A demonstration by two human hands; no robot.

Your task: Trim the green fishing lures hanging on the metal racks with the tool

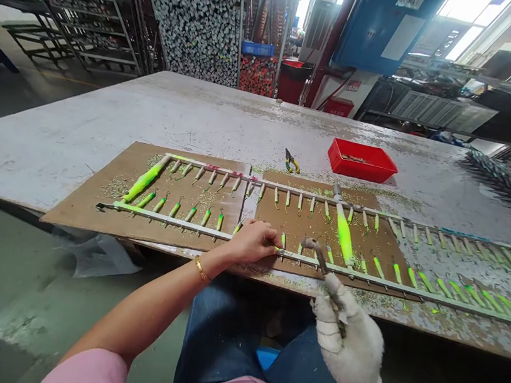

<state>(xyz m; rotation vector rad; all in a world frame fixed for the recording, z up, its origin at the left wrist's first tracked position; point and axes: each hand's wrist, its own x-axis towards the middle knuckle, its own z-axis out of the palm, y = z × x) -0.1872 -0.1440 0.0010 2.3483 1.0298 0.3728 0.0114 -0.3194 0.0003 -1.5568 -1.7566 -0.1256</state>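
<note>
The left hand (pixel 251 243), bare and with a gold bracelet (pixel 202 269) at the wrist, is curled over the near bar of a metal rack (pixel 175 221). Its fingers (pixel 272 242) are closed against the bar beside a small piece, but whether anything is pinched cannot be told. The right hand (pixel 348 347), covered by a white knit glove, is clenched around a hooked metal tool (pixel 317 255) whose curved tip is raised just above the same bar.

Slim green-tipped pieces (pixel 396 273) are hung in rows along the rack, their pale shanks and bright tips pointing across it. They are judged light, stiff and easily snapped or scuffed, so the rack is best taken by its bars and each piece by its unpainted end. The nearest pieces lie just beside the left fingers, and the tool tip is a short way to the right of them.

Two large green pieces are laid across the rack, one at the left (pixel 145 179) and one just beyond the tool (pixel 343 235). The rack rests on two brown boards (pixel 74 213) dusted with green flecks, and it runs off to the right past their edge. Beyond it, on a worn grey table (pixel 100 144), lie small pliers (pixel 291 162) with yellow-green handles and a red tray (pixel 362 160). A stack of loaded racks (pixel 508 183) is seen at the far right.
</note>
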